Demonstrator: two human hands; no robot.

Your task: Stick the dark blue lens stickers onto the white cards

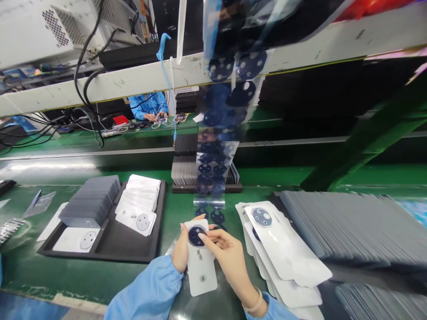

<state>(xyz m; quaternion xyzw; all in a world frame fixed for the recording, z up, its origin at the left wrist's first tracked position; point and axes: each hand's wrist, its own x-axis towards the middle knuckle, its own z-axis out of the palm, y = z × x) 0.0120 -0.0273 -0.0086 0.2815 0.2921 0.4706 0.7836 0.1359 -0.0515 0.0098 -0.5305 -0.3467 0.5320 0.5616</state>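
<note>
Head view looks down on both hands, close together over the green counter [50, 266]. The left hand [182, 251] grips a white plastic back cover [201, 271] by its upper left edge, with the thumb over the front and the fingers behind. The cover stands lengthwise between the two hands, its lower end towards the person. At the cover's top sits a dark blue round lens ring [195, 236]. The right hand [230, 258] has its fingertips drawn together on the right edge of that ring, pressing on it.

Just beyond the hands, a clear film strip carrying dark round rings [215, 178] hangs down from above, and its lower end lies on the counter near the fingertips. Just right of the right hand lies a fanned pile of white covers [287, 258], the top one bearing a fitted ring. Further right are rows of grey sheets [350, 226].

Left of the left hand sits a black tray [120, 242] holding a grey stack [91, 202] and a white stack [140, 200]. Well beyond the hands, across the counter, a person in a blue coat [148, 104] works.
</note>
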